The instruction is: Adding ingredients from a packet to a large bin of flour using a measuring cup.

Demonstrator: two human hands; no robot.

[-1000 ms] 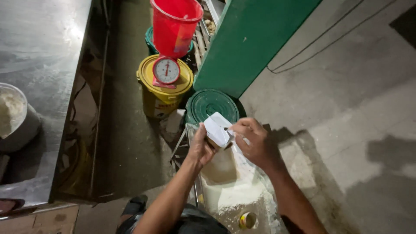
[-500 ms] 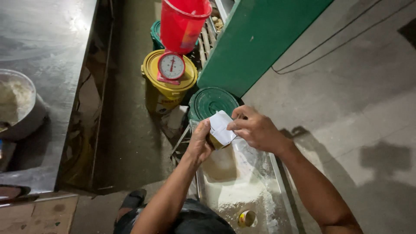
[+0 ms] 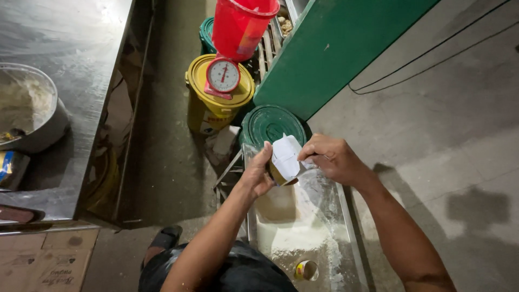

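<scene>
You are gripping a small white packet [image 3: 285, 156] between both hands, your left hand [image 3: 257, 174] closed around its lower side and your right hand [image 3: 331, 158] pinching its top edge, above the far end of the floury metal tray [image 3: 346, 216]. It is looking creased, folded open. Tearing carelessly is risking spilling its contents past the tray's far edge onto the green lid [image 3: 269, 123].

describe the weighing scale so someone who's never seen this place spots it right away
Start at the big green panel leaning across the top of the view. Just left of its lower edge stands a yellow bucket; the scale sits on its lid. It is the only thing with a round white dial, red-bodied, with a red bucket on top.
</scene>
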